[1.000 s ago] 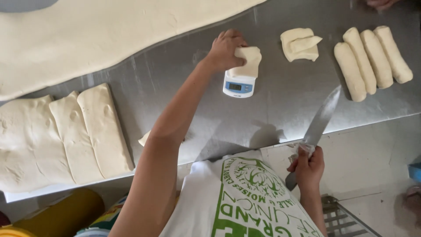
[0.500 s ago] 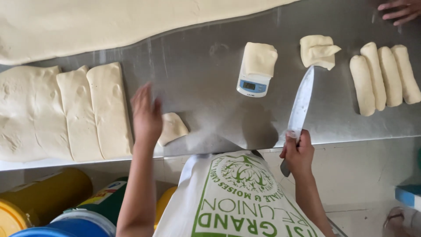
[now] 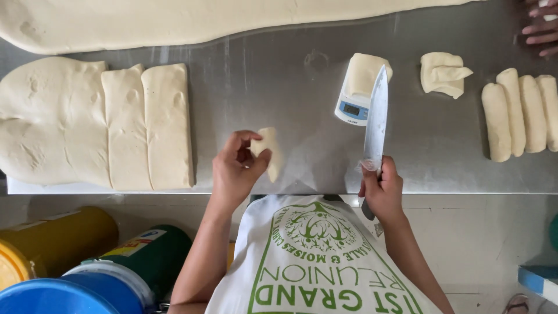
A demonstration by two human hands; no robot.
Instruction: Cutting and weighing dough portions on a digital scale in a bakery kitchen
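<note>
My left hand point(image 3: 235, 168) holds a small scrap of dough point(image 3: 269, 152) just above the steel table point(image 3: 279, 99), near its front edge. My right hand point(image 3: 381, 189) grips a large kitchen knife point(image 3: 375, 125) by the handle, blade pointing away from me beside a small white scale point(image 3: 354, 104). A square dough piece point(image 3: 366, 72) lies on the scale. To the left sit cut dough strips point(image 3: 145, 125) joined to a flat dough slab point(image 3: 46, 122).
A long dough sheet point(image 3: 174, 20) spans the back of the table. A folded dough piece point(image 3: 443, 74) and several rolled dough logs point(image 3: 520, 113) lie at the right. Another person's fingers point(image 3: 540, 29) rest at the top right corner. Yellow, green and blue buckets point(image 3: 87, 261) stand below the table's left.
My left hand left the dough on the scale, came back to the table's front edge and picked up the small scrap. The knife swung upright beside the scale.
</note>
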